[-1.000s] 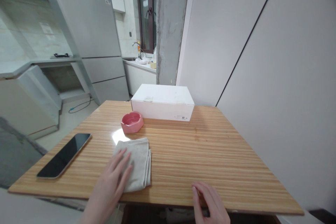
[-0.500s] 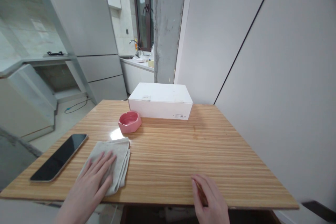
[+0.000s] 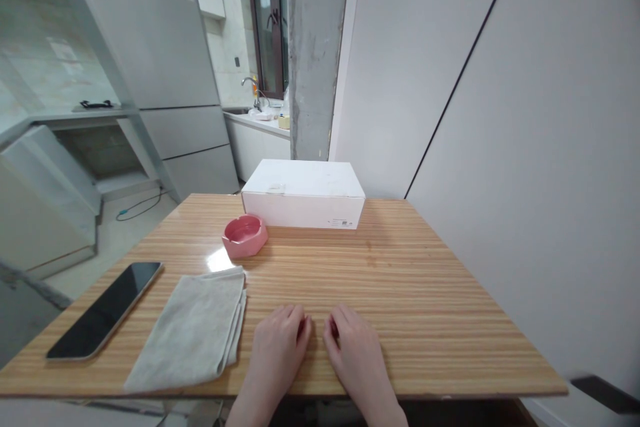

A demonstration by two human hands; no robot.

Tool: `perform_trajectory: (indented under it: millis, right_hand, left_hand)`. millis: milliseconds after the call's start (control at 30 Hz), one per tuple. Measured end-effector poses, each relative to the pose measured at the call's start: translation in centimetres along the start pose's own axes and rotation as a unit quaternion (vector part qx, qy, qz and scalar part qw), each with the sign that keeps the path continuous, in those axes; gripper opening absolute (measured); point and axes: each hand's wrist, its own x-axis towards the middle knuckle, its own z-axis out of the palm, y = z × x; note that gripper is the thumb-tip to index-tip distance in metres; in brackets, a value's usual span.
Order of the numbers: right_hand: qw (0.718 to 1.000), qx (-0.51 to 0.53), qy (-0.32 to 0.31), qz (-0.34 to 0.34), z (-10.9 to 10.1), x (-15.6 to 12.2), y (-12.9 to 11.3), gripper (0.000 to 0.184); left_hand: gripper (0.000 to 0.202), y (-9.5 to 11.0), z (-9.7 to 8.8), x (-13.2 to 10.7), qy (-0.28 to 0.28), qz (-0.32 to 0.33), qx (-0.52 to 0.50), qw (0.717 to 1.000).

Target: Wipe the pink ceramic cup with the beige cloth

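Observation:
My left hand (image 3: 281,345) rests on the wooden table near its front edge, fingers curled into a loose fist with nothing seen in it. Close beside it on the right, my right hand (image 3: 356,349) lies curled in the same way, a small gap between the two. Left of my left hand is a folded grey cloth (image 3: 195,327), flat on the table and untouched. Beyond the cloth sits a pink ashtray (image 3: 246,245) with an angular rim. A dark-screened smartphone (image 3: 106,312) lies at the table's left side.
A white box (image 3: 303,208) stands at the back of the table (image 3: 425,300), just behind the ashtray. A pale wall (image 3: 500,147) runs along the right side. Further back are a grey fridge (image 3: 145,40) and a sink counter with a tap (image 3: 257,95).
My left hand has left the cloth and moved right. My right hand has shifted left and forward, so both now lie side by side, fingers curled.

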Motion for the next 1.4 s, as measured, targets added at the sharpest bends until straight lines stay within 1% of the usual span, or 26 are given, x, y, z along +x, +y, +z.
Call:
perform_trajectory:
  millis: [167, 367, 633, 800, 1133, 1300, 1400]
  right_hand:
    - [1.0, 0.025, -0.011, -0.004, 0.3, -0.27, 0.31, 0.016]
    - [1.0, 0.001, -0.021, -0.001, 0.45, -0.46, 0.34, 0.016]
    - [0.998, -0.035, -0.042, -0.005, 0.1, -0.39, 0.1, 0.021]
    - [0.999, -0.024, -0.042, -0.004, 0.04, -0.63, 0.09, 0.021]
    - [0.999, -0.023, -0.03, -0.012, 0.14, -0.65, 0.09, 0.022]
    - [0.999, -0.049, -0.013, -0.017, 0.26, -0.79, 0.13, 0.024]
    - [0.999, -0.042, -0.006, -0.019, 0.24, -0.84, 0.19, 0.025]
  left_hand:
    - [0.019, -0.33, -0.23, -0.58, 0.012, 0.035, 0.012, 0.999]
    - [0.021, 0.27, -0.73, -0.64, 0.002, 0.018, 0.02, 1.0]
    - [0.02, 0.15, -0.75, -0.59, -0.011, 0.022, 0.016, 1.0]
    - [0.021, 0.08, -0.69, -0.55, -0.022, 0.018, 0.016, 0.999]
    - [0.02, 0.12, -0.79, -0.68, -0.015, 0.016, 0.011, 1.0]
    - [0.019, 0.22, -0.84, -0.67, -0.012, 0.015, 0.008, 1.0]
    - [0.02, 0.22, -0.85, -0.67, -0.011, 0.017, 0.008, 1.0]
